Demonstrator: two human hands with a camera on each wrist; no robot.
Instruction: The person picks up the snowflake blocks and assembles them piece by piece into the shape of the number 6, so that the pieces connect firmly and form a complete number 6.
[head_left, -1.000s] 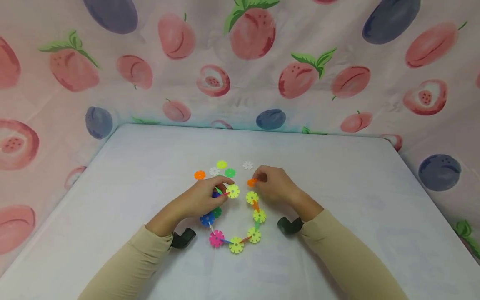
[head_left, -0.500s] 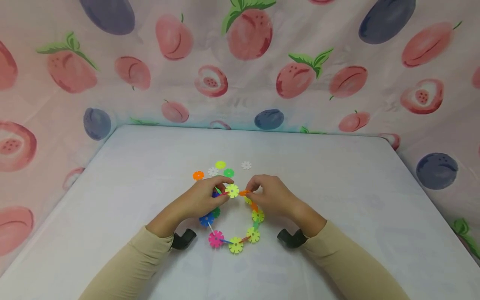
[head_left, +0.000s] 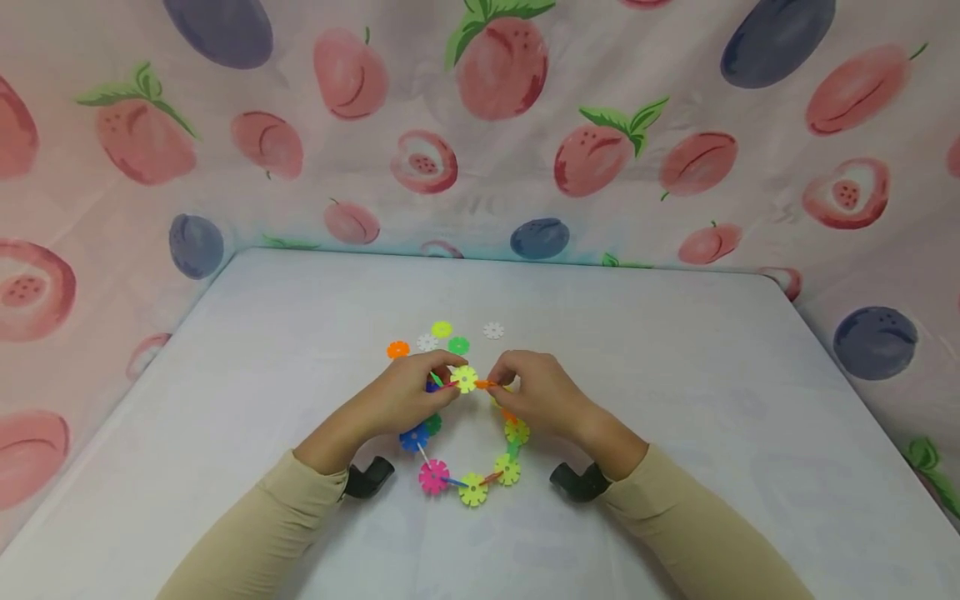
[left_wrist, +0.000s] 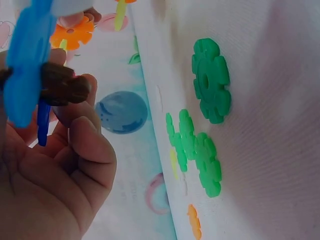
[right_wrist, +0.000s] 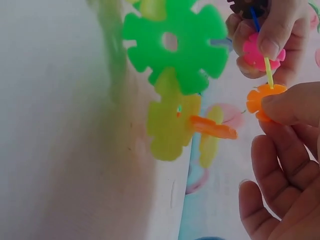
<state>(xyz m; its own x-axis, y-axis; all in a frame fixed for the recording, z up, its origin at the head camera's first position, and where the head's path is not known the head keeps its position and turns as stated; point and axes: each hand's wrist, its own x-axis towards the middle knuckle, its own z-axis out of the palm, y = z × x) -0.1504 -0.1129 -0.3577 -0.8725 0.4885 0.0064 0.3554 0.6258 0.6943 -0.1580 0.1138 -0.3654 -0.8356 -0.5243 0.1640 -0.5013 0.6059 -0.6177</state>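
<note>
Where a second ago it hung apart, my right hand (head_left: 536,392) now pinches the orange plastic snowflake disc (head_left: 484,384) against the yellow-green plastic snowflake disc (head_left: 464,379). My left hand (head_left: 408,392) still pinches that one.

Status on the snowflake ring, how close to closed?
Done: the chain curves from the blue piece round the near side up to the right. In hand: left hand holds the yellow piece, right hand pinches the orange piece against it. Left: five loose pieces behind the hands.

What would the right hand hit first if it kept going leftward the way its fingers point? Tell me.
Most likely the yellow-green snowflake piece held by the left hand. The right hand pinches an orange piece right beside it; whether they touch is unclear.
</note>
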